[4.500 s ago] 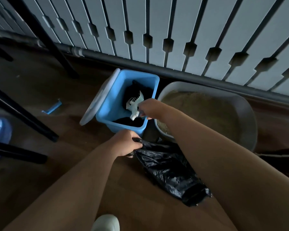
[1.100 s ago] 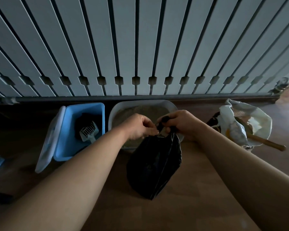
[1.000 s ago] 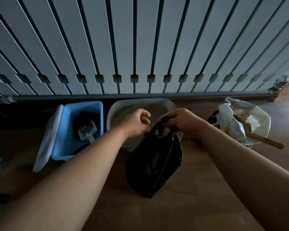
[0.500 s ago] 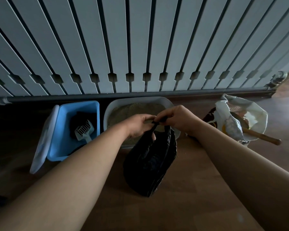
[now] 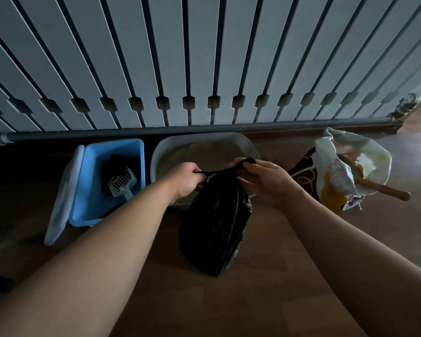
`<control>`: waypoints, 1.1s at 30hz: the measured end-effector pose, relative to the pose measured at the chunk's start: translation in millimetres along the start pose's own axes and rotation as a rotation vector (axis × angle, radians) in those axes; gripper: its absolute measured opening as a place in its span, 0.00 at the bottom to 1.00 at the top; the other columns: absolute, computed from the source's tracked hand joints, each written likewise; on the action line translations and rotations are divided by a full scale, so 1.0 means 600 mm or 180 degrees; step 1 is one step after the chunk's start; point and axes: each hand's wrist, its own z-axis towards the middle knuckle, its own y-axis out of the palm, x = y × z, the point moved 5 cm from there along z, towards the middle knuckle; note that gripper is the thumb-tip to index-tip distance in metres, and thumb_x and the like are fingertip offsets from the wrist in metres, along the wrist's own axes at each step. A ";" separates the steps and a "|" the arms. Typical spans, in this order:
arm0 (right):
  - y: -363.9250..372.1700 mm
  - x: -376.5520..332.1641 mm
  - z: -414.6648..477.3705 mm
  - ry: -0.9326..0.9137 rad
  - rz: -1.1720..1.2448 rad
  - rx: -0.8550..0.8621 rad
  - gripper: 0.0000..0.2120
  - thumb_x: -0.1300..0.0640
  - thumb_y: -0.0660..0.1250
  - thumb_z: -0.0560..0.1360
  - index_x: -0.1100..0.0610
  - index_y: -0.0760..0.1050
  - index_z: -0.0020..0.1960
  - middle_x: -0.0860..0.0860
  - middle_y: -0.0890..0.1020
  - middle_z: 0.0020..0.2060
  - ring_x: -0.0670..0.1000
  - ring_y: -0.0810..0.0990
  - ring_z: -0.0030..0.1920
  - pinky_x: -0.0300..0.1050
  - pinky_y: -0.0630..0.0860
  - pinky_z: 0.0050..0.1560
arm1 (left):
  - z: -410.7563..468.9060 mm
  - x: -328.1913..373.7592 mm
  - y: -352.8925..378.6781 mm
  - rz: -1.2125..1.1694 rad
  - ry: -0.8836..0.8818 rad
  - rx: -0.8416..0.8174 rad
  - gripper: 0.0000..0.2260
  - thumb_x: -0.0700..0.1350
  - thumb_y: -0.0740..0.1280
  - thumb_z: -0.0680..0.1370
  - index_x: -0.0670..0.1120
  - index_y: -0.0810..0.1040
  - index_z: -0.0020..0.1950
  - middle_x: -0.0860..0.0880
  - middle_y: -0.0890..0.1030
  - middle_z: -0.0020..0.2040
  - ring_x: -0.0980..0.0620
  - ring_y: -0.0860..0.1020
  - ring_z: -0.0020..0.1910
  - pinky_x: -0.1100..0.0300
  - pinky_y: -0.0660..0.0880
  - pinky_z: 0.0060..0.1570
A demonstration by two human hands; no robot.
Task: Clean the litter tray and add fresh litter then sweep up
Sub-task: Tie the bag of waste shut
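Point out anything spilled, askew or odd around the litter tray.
A few pale grains lie scattered on the wood floor just right of the black bag, probably spilled litter. The blue bin's lid hangs open, tilted against its left side. The litter sack sits crumpled open with a wooden handle sticking out.

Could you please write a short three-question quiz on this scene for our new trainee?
1. True or false: the scoop lies inside the blue bin.
2. What do the left hand and right hand hold? A) black bag B) broom C) lid
3. On which side of the litter tray is the litter sack?

Key: 1 true; 2 A; 3 right.
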 end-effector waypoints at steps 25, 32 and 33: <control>-0.098 0.118 -0.002 0.0503 -0.2221 0.0741 0.12 0.66 0.59 0.78 0.61 0.80 0.42 0.54 0.74 0.27 0.49 0.69 0.29 0.44 0.69 0.36 | 0.001 -0.103 0.029 -0.0909 -0.0448 0.0523 0.09 0.42 0.55 0.83 0.41 0.69 0.61 0.46 0.72 0.41 0.53 0.71 0.36 0.59 0.71 0.37; -0.054 0.128 -0.008 0.0570 -0.4329 -0.0351 0.19 0.60 0.73 0.69 0.52 0.78 0.59 0.48 0.79 0.48 0.46 0.77 0.46 0.38 0.74 0.44 | -0.011 -0.099 0.087 0.0868 -0.0382 -0.0813 0.41 0.45 0.74 0.69 0.50 0.57 0.78 0.45 0.70 0.71 0.45 0.70 0.68 0.49 0.70 0.65; -0.052 0.132 -0.005 0.0515 -0.4493 -0.0349 0.22 0.59 0.74 0.68 0.51 0.78 0.61 0.48 0.80 0.52 0.47 0.77 0.49 0.40 0.75 0.48 | -0.011 -0.103 0.097 0.1060 -0.0321 -0.0896 0.42 0.43 0.76 0.69 0.50 0.57 0.78 0.47 0.68 0.73 0.45 0.68 0.70 0.49 0.68 0.68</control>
